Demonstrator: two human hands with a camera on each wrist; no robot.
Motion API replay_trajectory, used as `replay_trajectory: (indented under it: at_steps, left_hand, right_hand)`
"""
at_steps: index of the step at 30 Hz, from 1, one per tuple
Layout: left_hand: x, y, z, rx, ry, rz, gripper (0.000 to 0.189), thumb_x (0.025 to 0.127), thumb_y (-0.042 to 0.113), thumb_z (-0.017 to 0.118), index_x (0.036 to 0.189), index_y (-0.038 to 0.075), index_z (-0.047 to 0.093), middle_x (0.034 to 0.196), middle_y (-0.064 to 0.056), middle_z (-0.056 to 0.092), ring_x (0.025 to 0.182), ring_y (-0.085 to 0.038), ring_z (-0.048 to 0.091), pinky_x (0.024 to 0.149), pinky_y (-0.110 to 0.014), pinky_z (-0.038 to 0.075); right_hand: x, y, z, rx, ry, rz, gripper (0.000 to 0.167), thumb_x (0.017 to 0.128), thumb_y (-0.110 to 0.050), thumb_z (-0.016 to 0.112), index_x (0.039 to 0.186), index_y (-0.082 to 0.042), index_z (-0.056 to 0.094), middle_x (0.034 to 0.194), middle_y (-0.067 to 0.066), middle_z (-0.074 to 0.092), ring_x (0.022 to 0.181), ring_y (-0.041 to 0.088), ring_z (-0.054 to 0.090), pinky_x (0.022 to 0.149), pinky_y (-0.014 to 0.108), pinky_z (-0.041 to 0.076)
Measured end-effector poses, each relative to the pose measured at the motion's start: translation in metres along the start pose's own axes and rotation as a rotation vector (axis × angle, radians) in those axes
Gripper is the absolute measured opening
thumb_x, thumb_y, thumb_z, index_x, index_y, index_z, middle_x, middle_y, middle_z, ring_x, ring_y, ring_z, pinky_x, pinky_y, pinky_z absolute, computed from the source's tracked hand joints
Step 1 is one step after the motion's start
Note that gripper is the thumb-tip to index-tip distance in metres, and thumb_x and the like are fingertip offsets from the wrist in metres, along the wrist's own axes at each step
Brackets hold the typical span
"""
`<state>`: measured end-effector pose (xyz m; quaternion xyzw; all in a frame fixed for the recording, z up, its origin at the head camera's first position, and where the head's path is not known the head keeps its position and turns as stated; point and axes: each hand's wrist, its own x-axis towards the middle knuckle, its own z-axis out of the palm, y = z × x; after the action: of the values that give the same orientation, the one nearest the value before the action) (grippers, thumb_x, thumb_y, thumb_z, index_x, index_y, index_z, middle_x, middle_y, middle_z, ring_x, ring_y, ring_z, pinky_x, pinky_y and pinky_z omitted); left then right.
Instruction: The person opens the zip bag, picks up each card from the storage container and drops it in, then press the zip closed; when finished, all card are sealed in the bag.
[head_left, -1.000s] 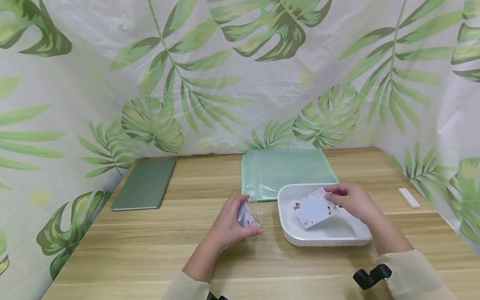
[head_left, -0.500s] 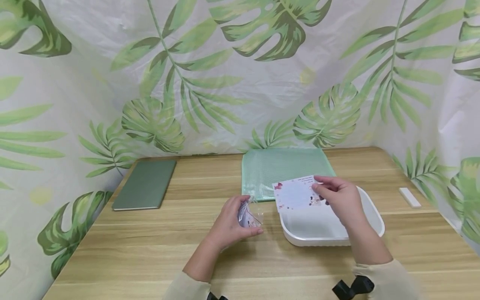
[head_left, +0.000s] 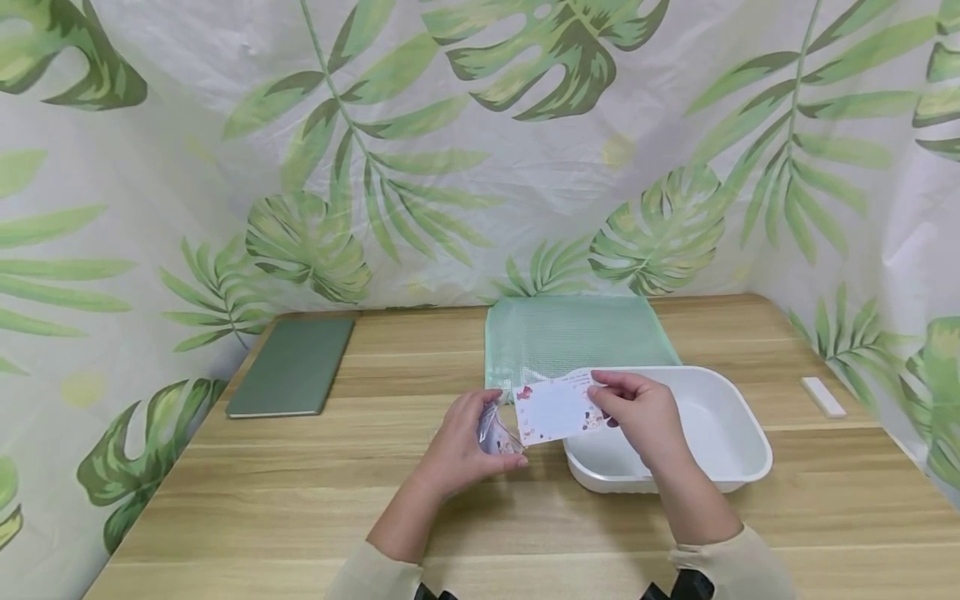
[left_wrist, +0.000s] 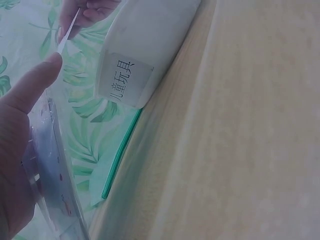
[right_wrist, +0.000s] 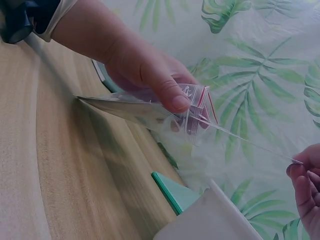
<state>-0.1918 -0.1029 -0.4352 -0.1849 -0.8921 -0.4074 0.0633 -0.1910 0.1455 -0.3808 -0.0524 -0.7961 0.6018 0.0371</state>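
My left hand grips a clear zip bag with printed cards inside, its mouth held apart and facing right. In the right wrist view the zip bag has a red line along its opening, and its lower end rests near the wooden table. Between thumb and fingers, my right hand pinches a white card with a floral, cartoon print by its right end. Seen edge-on in the right wrist view, the card reaches the bag's mouth with its left end.
Below and right of the card stands a white plastic basin, with a label in Chinese on its side. Behind it lies a green mesh pouch. A dark green notebook is at the left, a small white block at the right.
My right hand has lifted the card out of the basin and carried it left to the bag's mouth. The left hand with the bag has stayed in place.
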Motion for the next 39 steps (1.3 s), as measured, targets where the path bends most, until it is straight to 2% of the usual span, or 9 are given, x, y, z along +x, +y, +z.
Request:
replay_trajectory:
  at_steps: [11,19,30,39]
  left_hand:
    - [0.000,-0.001,0.001,0.029,-0.011,0.025,0.100,0.057,0.036,0.093,0.140,0.004,0.047,0.133,-0.012,0.055,0.123,-0.029,0.050,0.106,-0.048,0.041]
    - [0.000,-0.001,0.000,0.043,0.000,0.029,0.100,0.057,0.037,0.093,0.139,0.004,0.047,0.132,-0.013,0.055,0.122,-0.030,0.050,0.106,-0.049,0.041]
    - [0.000,-0.001,0.000,0.031,-0.002,0.018,0.103,0.057,0.037,0.094,0.141,0.004,0.045,0.132,-0.012,0.055,0.123,-0.029,0.049,0.107,-0.049,0.040]
    - [-0.001,-0.001,-0.001,0.031,0.002,0.019,0.102,0.058,0.038,0.093,0.141,0.005,0.045,0.133,-0.011,0.054,0.125,-0.030,0.048,0.107,-0.050,0.040]
  right_hand:
    - [-0.001,-0.001,0.001,-0.018,-0.046,-0.011,0.033,0.087,-0.007,0.069,0.118,0.005,0.068,0.086,0.003,0.072,0.061,0.005,0.057,0.059,0.020,0.051]
    - [0.000,-0.008,-0.003,-0.056,-0.059,-0.026,0.034,0.087,-0.010,0.069,0.117,0.006,0.068,0.078,-0.001,0.068,0.061,0.006,0.056,0.059,0.020,0.050]
    - [-0.004,-0.010,-0.005,-0.052,-0.084,-0.060,0.036,0.087,-0.013,0.071,0.119,0.004,0.068,0.080,-0.002,0.069,0.063,0.007,0.057,0.060,0.021,0.051]
    - [-0.001,-0.010,-0.004,-0.051,-0.083,-0.013,0.036,0.088,-0.012,0.070,0.119,0.005,0.067,0.082,0.001,0.070,0.064,0.006,0.058,0.060,0.021,0.051]
